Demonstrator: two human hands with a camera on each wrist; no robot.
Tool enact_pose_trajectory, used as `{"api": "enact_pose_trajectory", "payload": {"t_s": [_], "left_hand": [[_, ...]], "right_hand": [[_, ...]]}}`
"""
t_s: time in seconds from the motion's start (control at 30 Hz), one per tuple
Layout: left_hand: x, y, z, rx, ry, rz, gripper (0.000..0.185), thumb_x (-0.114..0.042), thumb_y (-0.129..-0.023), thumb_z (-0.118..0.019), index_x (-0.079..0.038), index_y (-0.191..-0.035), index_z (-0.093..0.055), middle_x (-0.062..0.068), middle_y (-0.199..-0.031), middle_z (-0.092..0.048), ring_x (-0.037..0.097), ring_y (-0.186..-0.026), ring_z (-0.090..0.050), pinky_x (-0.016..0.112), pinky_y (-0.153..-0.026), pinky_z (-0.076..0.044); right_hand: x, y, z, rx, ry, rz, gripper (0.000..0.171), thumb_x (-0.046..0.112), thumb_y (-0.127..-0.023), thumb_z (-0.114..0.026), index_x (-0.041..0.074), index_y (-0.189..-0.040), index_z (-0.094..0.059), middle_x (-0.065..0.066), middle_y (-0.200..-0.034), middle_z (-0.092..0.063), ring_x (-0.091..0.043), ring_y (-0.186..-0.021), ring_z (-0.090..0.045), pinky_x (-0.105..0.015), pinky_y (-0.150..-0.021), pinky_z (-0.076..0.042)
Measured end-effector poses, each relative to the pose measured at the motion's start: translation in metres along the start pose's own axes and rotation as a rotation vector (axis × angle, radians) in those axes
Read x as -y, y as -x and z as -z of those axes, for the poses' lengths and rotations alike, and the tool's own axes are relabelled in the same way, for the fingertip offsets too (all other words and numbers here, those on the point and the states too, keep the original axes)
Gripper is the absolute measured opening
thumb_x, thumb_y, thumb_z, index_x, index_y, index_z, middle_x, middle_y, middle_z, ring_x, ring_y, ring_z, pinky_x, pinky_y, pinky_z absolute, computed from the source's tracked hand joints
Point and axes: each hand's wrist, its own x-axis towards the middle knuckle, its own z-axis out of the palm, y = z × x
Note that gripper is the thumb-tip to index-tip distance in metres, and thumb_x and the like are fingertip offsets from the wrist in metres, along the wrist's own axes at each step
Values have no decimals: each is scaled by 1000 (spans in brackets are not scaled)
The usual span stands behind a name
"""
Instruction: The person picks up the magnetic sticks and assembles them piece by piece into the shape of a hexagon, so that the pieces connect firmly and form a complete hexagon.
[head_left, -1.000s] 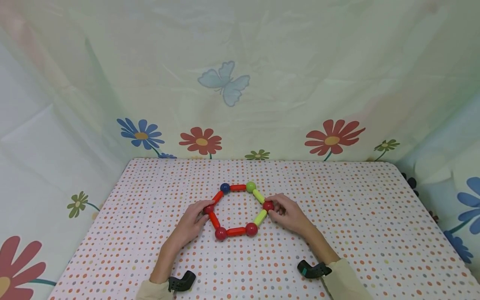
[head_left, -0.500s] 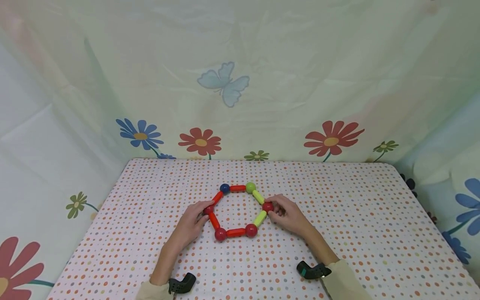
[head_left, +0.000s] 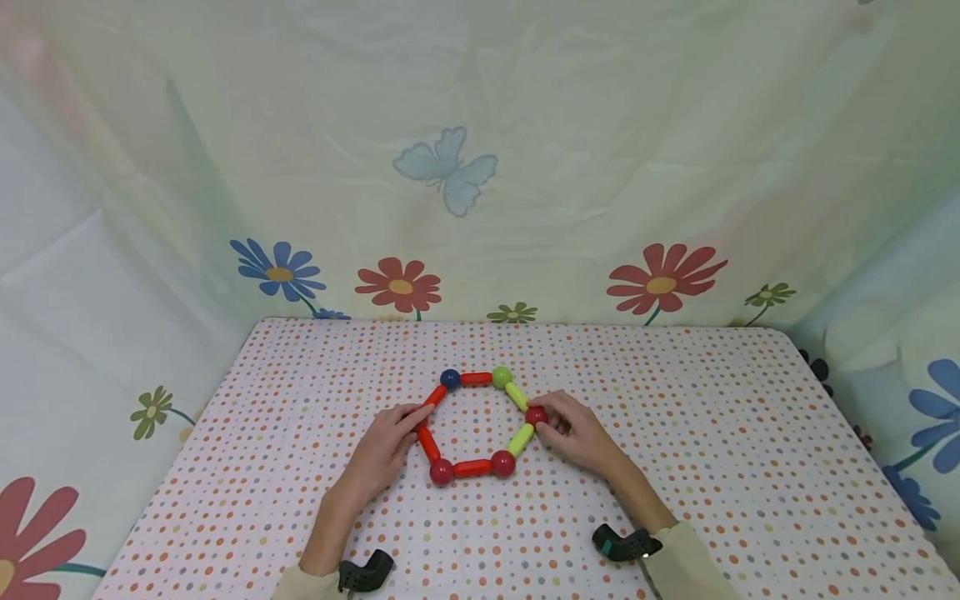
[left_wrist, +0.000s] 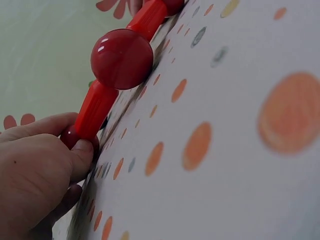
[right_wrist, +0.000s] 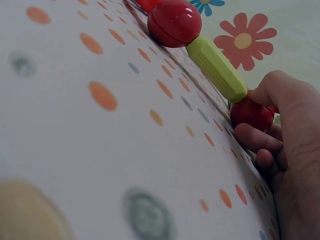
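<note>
Two hands grip a hexagon ring of magnetic rods and balls [head_left: 476,423] at centre frame on the dotted tablecloth [head_left: 675,467]; left hand [head_left: 386,446] curls fingers round its left red ball [left_wrist: 75,137]; right hand [head_left: 573,433] pinches the right red ball [head_left: 536,415]; since a second ago the ring has narrowed slightly.

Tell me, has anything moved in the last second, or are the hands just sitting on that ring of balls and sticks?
Very little changed. The right hand pushed its red ball slightly inward, and the left hand closed further over the dark red ball at the left corner, so the hexagon looks a touch narrower. Both hands kept their grips; the blue ball and green ball at the far side stayed put.
</note>
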Motion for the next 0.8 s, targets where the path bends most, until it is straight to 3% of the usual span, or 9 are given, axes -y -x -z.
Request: {"api": "enact_pose_trajectory", "payload": {"t_s": [0.4,0.63,0.8], "left_hand": [[-5,0,-1,10,-25,69,56,-5,-92,-62,-31,-141,-50,-3,-133,-58,17,-111,-54,37,-93,-52],[-12,0,-1,-39,-75,37,58,-5,-90,-66,-25,-142,-51,2,-128,-61,22,-115,-57,40,-95,-52],[-13,-2,-1,-40,-76,56,58,-8,-92,-64,-28,-144,-48,1,-130,-60,20,-113,-57,39,-95,-52]], "right_hand": [[1,1,0,15,0,5,29,13,-88,-69,14,-117,-66,-4,-105,-64,0,-74,-51,-19,-63,-48],[0,3,-1,4,-1,37,30,9,-86,-69,13,-115,-67,-4,-105,-64,1,-73,-50,-19,-62,-47],[0,2,0,-4,3,49,30,9,-85,-69,13,-115,-67,-3,-104,-64,0,-74,-50,-19,-63,-46]]}}
